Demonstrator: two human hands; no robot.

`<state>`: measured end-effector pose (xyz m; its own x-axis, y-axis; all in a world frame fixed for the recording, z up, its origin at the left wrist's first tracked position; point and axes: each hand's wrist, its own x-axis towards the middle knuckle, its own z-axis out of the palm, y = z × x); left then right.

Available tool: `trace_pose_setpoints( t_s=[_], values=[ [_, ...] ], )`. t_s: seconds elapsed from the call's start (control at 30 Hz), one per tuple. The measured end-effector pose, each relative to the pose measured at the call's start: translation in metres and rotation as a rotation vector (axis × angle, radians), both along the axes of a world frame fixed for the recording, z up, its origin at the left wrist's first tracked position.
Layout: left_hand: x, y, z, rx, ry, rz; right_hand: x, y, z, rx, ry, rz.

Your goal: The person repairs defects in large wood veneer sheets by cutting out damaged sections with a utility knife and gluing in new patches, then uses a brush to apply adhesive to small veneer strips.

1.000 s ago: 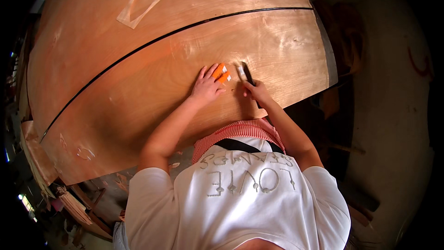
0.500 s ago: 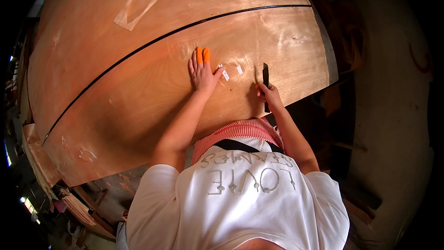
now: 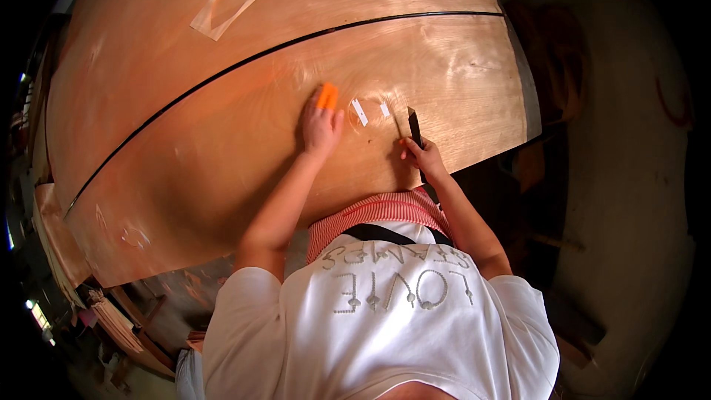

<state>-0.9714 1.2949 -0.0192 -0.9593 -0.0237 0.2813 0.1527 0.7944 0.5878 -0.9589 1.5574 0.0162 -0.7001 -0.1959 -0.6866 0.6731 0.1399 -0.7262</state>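
Observation:
A broad sheet of wood veneer [image 3: 222, 148] spreads in front of me. My left hand [image 3: 324, 132] is over it palm down, two fingers in orange finger covers, holding nothing; the fingers are stretched out and somewhat blurred. To its right lie two small white strips, a longer white strip [image 3: 359, 112] and a shorter white strip [image 3: 384, 110], by a faint round outline in the wood. My right hand [image 3: 422, 155] is closed around a dark flat knife [image 3: 414, 127], whose slanted tip points away from me. Part of its handle is hidden by the hand.
Across the sheet runs a long black strip [image 3: 278, 51]. Beyond it lies a veneer offcut [image 3: 210, 28] with an eye-shaped opening. Bundled thin wood pieces [image 3: 117, 322] stand below the sheet's left edge. The sheet's near edge meets my striped red apron [image 3: 370, 207].
My left hand has drawn slightly back from the white strips, its fingers closer together. My right hand has shifted a little left with the knife, which now tilts more to the left.

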Motion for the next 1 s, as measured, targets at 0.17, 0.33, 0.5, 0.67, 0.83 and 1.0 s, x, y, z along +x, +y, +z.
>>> trace_pose_setpoints(
  t_s=[0.17, 0.33, 0.5, 0.67, 0.83, 1.0],
  values=[
    [0.033, 0.021, 0.024, -0.158, -0.11, -0.368, 0.004, -0.01, -0.001, 0.051, 0.014, 0.044],
    [0.033, 0.008, 0.048, -0.152, -0.239, -0.458, 0.014, -0.016, 0.002, 0.118, 0.057, 0.063],
    [0.088, -0.032, 0.047, 0.017, -0.119, -0.014, 0.038, -0.026, -0.006, 0.3, 0.329, 0.298],
    [0.201, -0.103, 0.037, -0.129, -0.214, 0.454, 0.084, -0.074, 0.021, 0.578, 1.052, 0.731],
    [0.33, -0.15, -0.001, -0.209, -0.186, 0.839, 0.117, -0.099, 0.005, 0.774, 0.905, 1.09],
    [0.439, -0.13, 0.015, -0.034, -0.31, 1.007, 0.124, -0.092, 0.0, 0.943, 0.936, 1.106]
  ],
)
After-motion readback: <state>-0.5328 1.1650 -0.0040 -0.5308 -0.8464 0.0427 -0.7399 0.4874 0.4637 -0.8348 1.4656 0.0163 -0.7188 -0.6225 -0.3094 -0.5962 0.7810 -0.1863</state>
